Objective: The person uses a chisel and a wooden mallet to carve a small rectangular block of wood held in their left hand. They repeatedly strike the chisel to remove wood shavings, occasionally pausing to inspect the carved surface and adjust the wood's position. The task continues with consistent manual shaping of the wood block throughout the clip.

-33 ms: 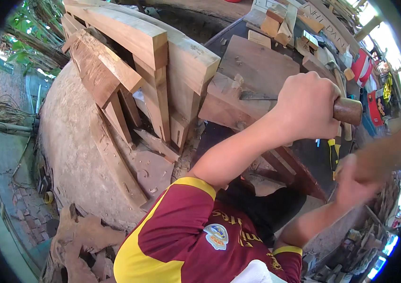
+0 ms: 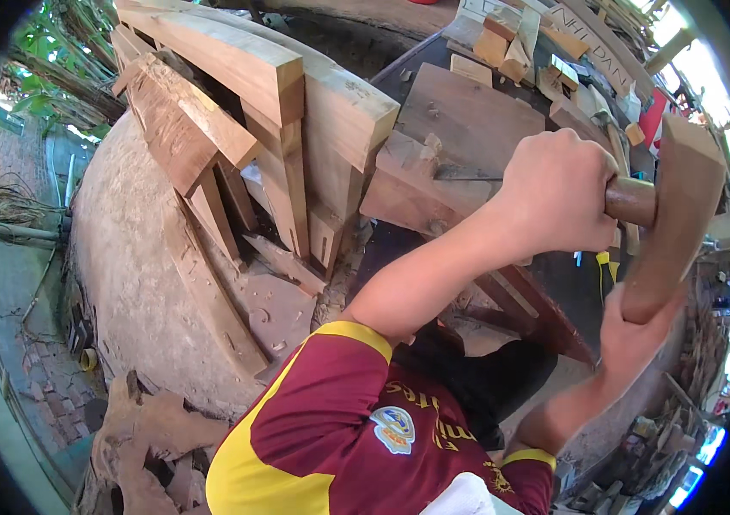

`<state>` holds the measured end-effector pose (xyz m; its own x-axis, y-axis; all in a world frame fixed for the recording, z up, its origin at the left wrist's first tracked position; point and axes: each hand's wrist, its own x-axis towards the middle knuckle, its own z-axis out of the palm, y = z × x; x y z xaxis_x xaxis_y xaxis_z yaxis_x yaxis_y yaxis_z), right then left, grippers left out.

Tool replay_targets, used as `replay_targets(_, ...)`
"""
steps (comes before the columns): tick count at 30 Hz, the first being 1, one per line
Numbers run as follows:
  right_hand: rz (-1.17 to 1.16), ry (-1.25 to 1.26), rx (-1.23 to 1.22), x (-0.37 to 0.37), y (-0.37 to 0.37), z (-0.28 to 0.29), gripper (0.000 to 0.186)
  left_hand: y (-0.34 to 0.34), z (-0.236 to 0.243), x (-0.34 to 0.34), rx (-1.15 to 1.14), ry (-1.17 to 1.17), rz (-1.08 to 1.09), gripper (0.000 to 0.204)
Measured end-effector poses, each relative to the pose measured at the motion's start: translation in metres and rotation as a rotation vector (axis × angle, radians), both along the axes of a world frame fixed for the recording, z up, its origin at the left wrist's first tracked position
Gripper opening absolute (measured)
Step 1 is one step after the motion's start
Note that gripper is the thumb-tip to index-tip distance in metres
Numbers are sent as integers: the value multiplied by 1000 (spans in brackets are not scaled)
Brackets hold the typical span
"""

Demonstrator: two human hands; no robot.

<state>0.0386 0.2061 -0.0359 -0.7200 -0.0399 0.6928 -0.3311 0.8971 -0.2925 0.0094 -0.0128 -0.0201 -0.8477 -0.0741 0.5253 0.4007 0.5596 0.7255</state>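
My left hand (image 2: 558, 190) is closed round the round wooden handle of a chisel (image 2: 630, 202). The chisel's thin dark metal shaft shows on the other side of the fist, and its tip lies against a brown wooden workpiece (image 2: 416, 190) dusted with shavings. In my right hand (image 2: 637, 335) is a thick wooden mallet (image 2: 683, 202), gripped near its lower end. The mallet's side is against, or very close to, the butt of the chisel handle. My left forearm hides part of the workpiece.
Large pale timber pieces (image 2: 339, 90) lean together left of the workpiece. A dark bench top behind carries wood offcuts (image 2: 502, 47) and a yellow-and-black handled tool (image 2: 608, 273). A reddish-brown board (image 2: 537, 313) slopes below my left forearm. Gnarled wood (image 2: 150, 446) lies at lower left.
The mallet has swung inward from the right, up to the end of the chisel handle. My right hand moved with it. My left hand and the chisel have barely moved.
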Motion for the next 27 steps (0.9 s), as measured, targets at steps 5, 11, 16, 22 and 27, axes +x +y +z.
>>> replay_targets(5, 50, 248, -2, -10, 44, 25, 63, 3, -9, -2, -68, -18, 28, 14)
replay_targets(11, -23, 32, -148, 1, 30, -33, 70, 11, -13, -4, -136, 1, 11, 15)
replay_targets(16, -73, 119, -127, 6, 38, -16, 69, 12, -16, -2, -194, -36, -2, 15)
replay_targets(22, 120, 62, -345, 9, 19, -48, 76, 12, -17, -3, -185, -34, -1, 16)
replay_targets(27, -140, 8, -36, 13, 65, -41, 77, 15, -18, -2, -223, -13, -4, 15)
